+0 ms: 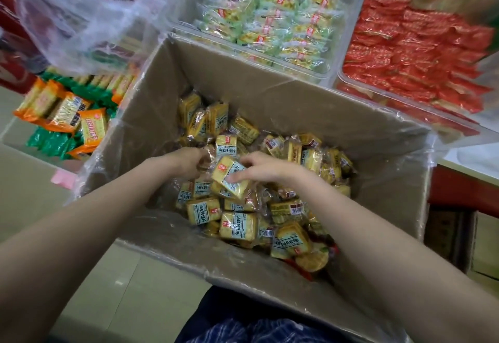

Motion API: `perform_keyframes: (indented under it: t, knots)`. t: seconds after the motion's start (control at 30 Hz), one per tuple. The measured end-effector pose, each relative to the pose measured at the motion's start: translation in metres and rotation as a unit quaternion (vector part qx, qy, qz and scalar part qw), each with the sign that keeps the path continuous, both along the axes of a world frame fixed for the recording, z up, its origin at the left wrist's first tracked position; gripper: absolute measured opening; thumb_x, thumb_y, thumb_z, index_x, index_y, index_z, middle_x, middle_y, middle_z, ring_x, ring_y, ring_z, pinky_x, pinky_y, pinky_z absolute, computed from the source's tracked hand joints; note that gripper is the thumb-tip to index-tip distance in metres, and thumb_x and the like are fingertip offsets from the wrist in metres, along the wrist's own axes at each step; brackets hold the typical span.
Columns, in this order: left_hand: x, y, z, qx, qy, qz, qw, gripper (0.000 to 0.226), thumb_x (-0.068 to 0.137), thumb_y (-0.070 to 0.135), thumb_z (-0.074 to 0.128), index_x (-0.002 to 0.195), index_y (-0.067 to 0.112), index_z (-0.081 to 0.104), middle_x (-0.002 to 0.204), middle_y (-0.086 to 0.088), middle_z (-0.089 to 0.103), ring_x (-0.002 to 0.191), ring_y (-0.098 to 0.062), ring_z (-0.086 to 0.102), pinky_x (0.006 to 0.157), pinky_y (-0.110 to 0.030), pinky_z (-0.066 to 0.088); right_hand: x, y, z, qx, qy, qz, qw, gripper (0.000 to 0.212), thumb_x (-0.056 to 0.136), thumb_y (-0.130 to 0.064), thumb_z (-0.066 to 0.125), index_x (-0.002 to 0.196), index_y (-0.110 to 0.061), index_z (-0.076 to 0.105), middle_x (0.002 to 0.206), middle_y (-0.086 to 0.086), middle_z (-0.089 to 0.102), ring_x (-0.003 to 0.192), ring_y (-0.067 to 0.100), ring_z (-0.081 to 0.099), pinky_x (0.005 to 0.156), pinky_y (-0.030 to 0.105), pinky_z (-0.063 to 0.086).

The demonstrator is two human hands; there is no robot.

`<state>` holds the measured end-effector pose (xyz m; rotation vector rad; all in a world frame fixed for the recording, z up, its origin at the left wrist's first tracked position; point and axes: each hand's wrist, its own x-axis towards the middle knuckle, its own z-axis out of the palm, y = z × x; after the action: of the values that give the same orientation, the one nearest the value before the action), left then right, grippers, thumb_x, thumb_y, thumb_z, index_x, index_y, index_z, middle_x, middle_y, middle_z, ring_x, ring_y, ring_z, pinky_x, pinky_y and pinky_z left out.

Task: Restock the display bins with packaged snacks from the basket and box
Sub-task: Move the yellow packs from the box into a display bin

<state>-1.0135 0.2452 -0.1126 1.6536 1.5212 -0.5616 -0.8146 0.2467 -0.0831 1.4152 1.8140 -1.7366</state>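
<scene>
Closest in, a fold of dark checked cloth shows at the bottom edge, with the near wall of a big cardboard box just above it. The box is lined with a clear plastic liner that folds out over its rim. Both bare forearms reach down into it.

The right hand rests on a tilted yellow snack pack, fingers curled over its top edge and pinching it; the pack carries a white label with dark Chinese characters and a small red mark, but the writing is too small to read with confidence. The left hand is buried among the wrappers with its fingers curled down out of sight, so whether it grips anything cannot be told.

Around the hands lies a loose heap of yellow packs of the same kind, some showing barcodes, filling the floor of the box.

To the left, beyond the box, orange and green biscuit packs are piled in a tray, with a crumpled clear bag above them.

Farther back stand two clear display bins: one holds rows of pale green packs with red logos, the other bright red packs. Their print is unreadable.
</scene>
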Motion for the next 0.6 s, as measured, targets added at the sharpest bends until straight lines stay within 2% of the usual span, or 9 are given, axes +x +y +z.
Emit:
perform_keyframes:
  t: [0.1,0.2,0.27,0.37,0.43,0.53,0.57,0.6]
  knots:
    - [-0.002,0.000,-0.003,-0.001,0.045,0.005,0.999,0.050,0.084,0.000,0.055,0.132,0.015,0.046,0.121,-0.007,0.058,0.104,-0.024,0.057,0.084,-0.030,0.049,-0.033,-0.010,-0.009,0.061,-0.037,0.101,0.992,0.065,0.087,-0.039,0.062,0.139,-0.008,0.039,0.141,0.009,0.043,0.123,0.023,0.046,0.088,0.025,0.038]
    - [0.002,0.004,-0.006,-0.011,0.057,0.006,0.998,0.055,0.084,0.002,0.059,0.134,0.018,0.042,0.122,-0.008,0.057,0.103,-0.024,0.057,0.080,-0.030,0.050,-0.037,-0.014,-0.012,0.081,-0.049,0.156,0.983,0.057,0.087,-0.031,0.064,0.133,-0.004,0.043,0.134,0.010,0.046,0.113,0.022,0.050,0.095,0.030,0.045]
    - [0.008,0.006,-0.007,-0.016,0.065,0.002,0.998,0.063,0.083,0.010,0.066,0.138,0.019,0.038,0.126,-0.008,0.055,0.107,-0.025,0.056,0.084,-0.031,0.050,-0.022,-0.011,-0.007,0.069,-0.045,0.176,0.981,0.061,0.085,-0.027,0.065,0.136,-0.006,0.037,0.136,0.009,0.041,0.113,0.020,0.047,0.098,0.031,0.044]
    - [0.018,0.002,-0.006,-0.043,0.069,-0.030,0.996,0.058,0.080,0.028,0.071,0.130,0.015,0.046,0.126,-0.006,0.054,0.110,-0.024,0.054,0.090,-0.032,0.048,0.011,0.000,0.001,0.005,-0.001,0.093,0.996,0.083,0.081,-0.019,0.070,0.145,-0.019,0.016,0.148,0.010,0.029,0.126,0.021,0.041,0.105,0.030,0.037]
    - [0.024,-0.001,-0.005,-0.061,0.070,-0.083,0.992,0.050,0.081,0.034,0.069,0.123,0.014,0.053,0.120,-0.004,0.056,0.104,-0.022,0.054,0.088,-0.031,0.048,0.034,0.011,0.001,-0.031,-0.011,0.032,0.999,0.095,0.080,-0.021,0.072,0.150,-0.021,0.008,0.154,0.008,0.021,0.137,0.024,0.030,0.111,0.034,0.030]
    - [0.024,0.009,0.008,-0.039,0.023,-0.096,0.994,0.037,0.084,0.031,0.066,0.113,0.011,0.060,0.107,-0.002,0.060,0.096,-0.019,0.056,0.081,-0.029,0.048,0.059,0.016,0.002,-0.122,0.031,-0.097,0.987,0.110,0.061,-0.036,0.084,0.148,-0.013,0.020,0.150,0.010,0.032,0.134,0.026,0.037,0.113,0.044,0.029]
    - [0.020,0.016,0.016,-0.031,-0.002,-0.084,0.996,0.032,0.084,0.031,0.065,0.109,0.010,0.062,0.104,-0.002,0.063,0.093,-0.018,0.057,0.080,-0.029,0.048,0.066,0.015,0.001,-0.153,0.067,-0.158,0.973,0.115,0.054,-0.036,0.088,0.146,-0.009,0.024,0.145,0.012,0.040,0.131,0.027,0.042,0.112,0.046,0.031]
    - [0.016,0.023,0.027,-0.023,-0.026,-0.068,0.997,0.029,0.085,0.032,0.063,0.104,0.011,0.064,0.099,0.000,0.064,0.090,-0.016,0.058,0.079,-0.028,0.048,0.071,0.013,0.002,-0.177,0.111,-0.214,0.954,0.111,0.052,-0.031,0.089,0.143,-0.005,0.029,0.138,0.013,0.048,0.126,0.027,0.048,0.108,0.045,0.037]
